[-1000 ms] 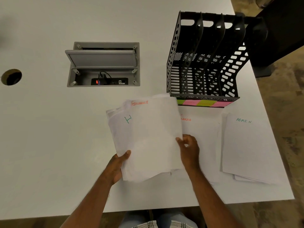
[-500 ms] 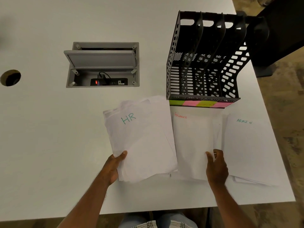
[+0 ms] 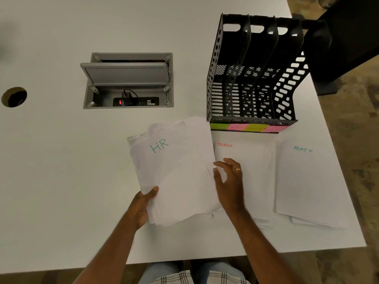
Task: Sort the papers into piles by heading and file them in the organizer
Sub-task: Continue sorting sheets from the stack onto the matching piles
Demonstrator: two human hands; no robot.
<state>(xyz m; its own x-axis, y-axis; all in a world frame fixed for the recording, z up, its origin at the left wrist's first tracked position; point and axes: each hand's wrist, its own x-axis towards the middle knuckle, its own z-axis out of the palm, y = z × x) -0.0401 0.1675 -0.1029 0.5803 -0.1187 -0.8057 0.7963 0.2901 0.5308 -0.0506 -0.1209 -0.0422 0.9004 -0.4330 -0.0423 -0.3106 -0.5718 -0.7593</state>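
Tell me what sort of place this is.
Likely an office or meeting room: a white table with a built-in power box, a black file organizer, and papers headed HR, Finance and Admin.

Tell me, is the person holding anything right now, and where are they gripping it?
Yes: the left hand grips the HR-headed stack of papers at its lower left corner. The right hand's fingers touch the stack's right edge, not clearly gripping.
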